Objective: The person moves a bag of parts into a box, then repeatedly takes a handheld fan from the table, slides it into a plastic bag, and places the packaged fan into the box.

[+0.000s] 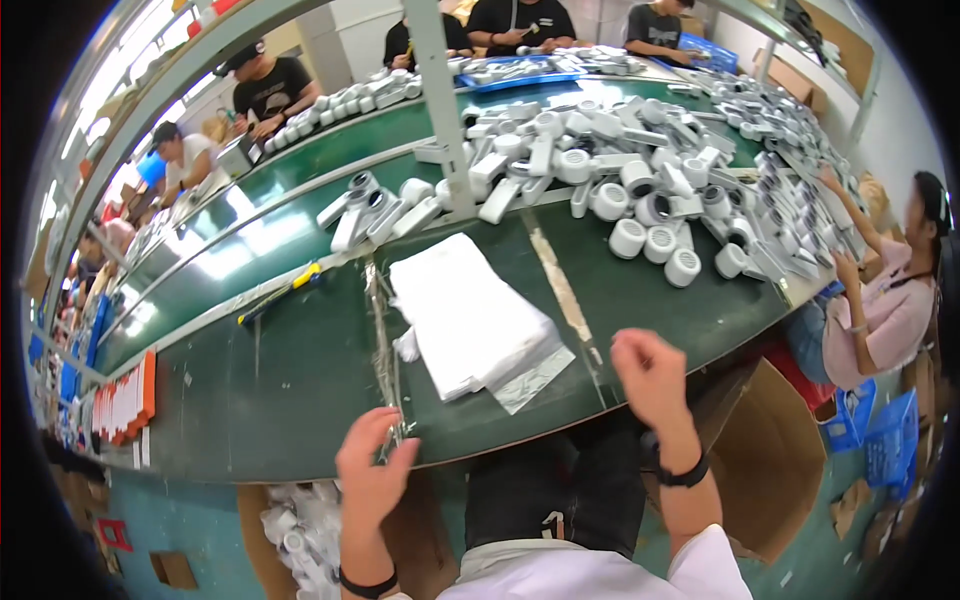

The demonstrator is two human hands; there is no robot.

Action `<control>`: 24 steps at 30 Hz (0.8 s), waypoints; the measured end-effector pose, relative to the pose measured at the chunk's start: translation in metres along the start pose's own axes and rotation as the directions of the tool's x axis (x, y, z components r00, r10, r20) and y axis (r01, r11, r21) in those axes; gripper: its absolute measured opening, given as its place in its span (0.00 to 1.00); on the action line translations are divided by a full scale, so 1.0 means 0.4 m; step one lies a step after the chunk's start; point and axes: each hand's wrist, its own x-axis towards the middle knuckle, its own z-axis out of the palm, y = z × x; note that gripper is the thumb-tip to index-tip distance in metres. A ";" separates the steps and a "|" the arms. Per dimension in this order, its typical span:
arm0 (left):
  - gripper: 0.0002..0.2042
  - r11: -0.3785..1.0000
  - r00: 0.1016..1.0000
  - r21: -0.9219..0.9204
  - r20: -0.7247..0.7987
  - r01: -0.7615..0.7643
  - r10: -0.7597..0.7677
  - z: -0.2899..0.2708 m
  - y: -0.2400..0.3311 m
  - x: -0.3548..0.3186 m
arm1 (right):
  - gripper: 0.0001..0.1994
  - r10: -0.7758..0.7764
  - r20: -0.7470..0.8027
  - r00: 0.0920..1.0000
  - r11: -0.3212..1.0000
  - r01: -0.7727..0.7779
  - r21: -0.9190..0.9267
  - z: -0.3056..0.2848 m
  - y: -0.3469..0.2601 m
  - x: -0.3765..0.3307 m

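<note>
A stack of thin white plastic bags [460, 310] lies on the dark green worktable, its near right corner showing a clear, wrinkled flap. My left hand [374, 466] hovers at the table's near edge, left of the stack, with thumb and fingers apart and nothing in it. Over to the stack's right, my right hand [650, 376] is raised above the table edge. Its fingers curl in toward the thumb, and no object shows in them. Neither hand touches the bags.
A heap of white-and-grey plastic device housings [640, 190] covers the far right of the table. A yellow-handled tool [280, 293] lies at left, near orange-and-white cards [125, 400]. Cardboard boxes [765, 460] stand below on both sides. A person [875, 290] works at right; others sit beyond.
</note>
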 end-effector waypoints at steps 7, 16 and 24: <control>0.10 0.849 0.835 0.155 0.336 -0.505 0.435 0.276 0.046 0.110 | 0.18 -0.237 -0.247 0.939 0.698 -0.012 -0.716 -0.261 0.352 0.290; 0.06 0.819 0.895 0.422 0.387 -0.388 0.224 0.392 0.028 0.089 | 0.30 0.001 0.276 0.961 0.394 0.253 -0.884 -0.332 0.367 0.438; 0.03 0.903 0.931 0.322 0.318 -0.286 0.181 0.400 0.031 0.108 | 0.24 -0.084 0.312 0.946 0.569 0.302 -0.765 -0.320 0.368 0.449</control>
